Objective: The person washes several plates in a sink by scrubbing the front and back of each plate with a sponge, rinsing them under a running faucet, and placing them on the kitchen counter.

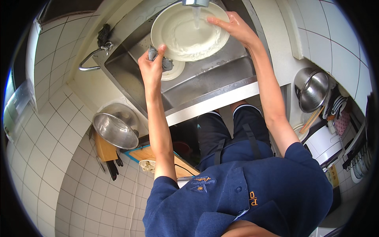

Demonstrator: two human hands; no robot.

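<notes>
A large white plate (189,35) is held tilted under the faucet (195,3), and running water spreads across its face. My right hand (235,28) grips the plate's right rim, thumb on the upper surface. At the lower left rim is my left hand (152,63), its thumb against the edge. That same hand also holds a grey scrubbing cloth (167,63) between palm and fingers. Below the plate, a smaller white dish (173,72) lies in the stainless steel sink (207,80), partly hidden by the plate and the cloth.
Left of the sink, a dark scouring pad (103,34) sits by a curved metal spout (90,68). A metal bowl (115,130) stands near a wooden knife block (105,146) and a cutting board (148,152). On the right are a steel pot (314,89), chopsticks (312,120) and a white appliance (322,145).
</notes>
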